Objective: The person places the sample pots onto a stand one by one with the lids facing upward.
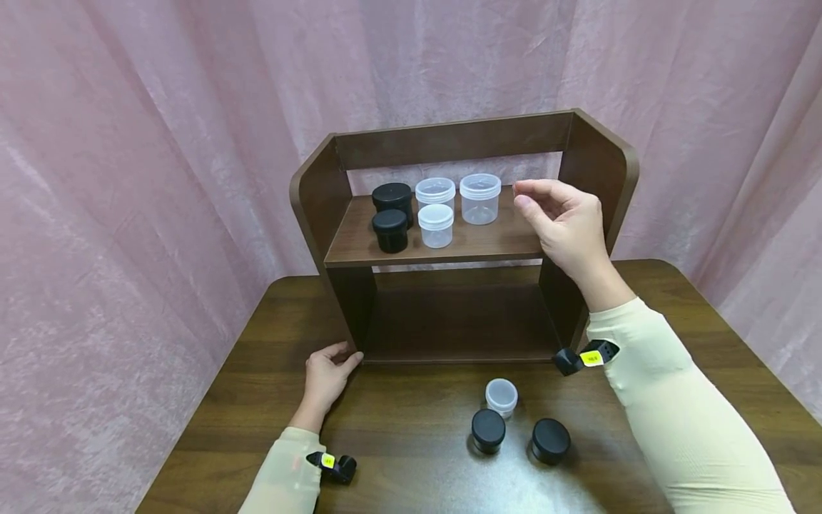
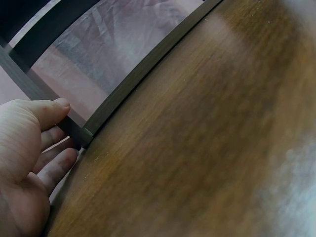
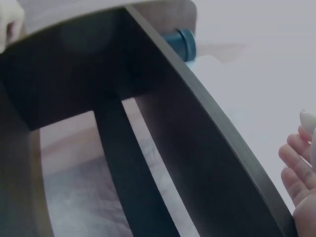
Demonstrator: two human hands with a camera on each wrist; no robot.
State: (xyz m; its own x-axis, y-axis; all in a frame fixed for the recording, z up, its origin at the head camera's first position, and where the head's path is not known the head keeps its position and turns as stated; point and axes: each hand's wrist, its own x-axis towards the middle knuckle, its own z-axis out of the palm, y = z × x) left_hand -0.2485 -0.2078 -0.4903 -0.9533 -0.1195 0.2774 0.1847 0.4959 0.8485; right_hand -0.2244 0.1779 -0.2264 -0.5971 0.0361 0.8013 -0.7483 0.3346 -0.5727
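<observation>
A brown two-tier shelf (image 1: 449, 135) stands on the table. My left hand (image 1: 326, 375) holds the foot of its left side panel; in the left wrist view the thumb and fingers (image 2: 57, 168) lie on opposite faces of the panel. Over the right end of the upper board is my right hand (image 1: 571, 221), fingers loosely bent and nothing visible between them. Nearest to it stands a large clear lidded jar (image 1: 480, 202). Left of that are another large clear jar (image 1: 436, 191), a small clear jar (image 1: 437, 227), a larger black jar (image 1: 392, 196) and a smaller black jar (image 1: 390, 232).
On the table (image 1: 398, 442) before the shelf stand a small clear jar (image 1: 501, 396) and two black jars, one (image 1: 488, 428) close beside it and one (image 1: 550, 440) farther right. The shelf's right side panel (image 1: 597, 171) rises behind my right hand. A pink curtain (image 1: 160, 178) hangs behind.
</observation>
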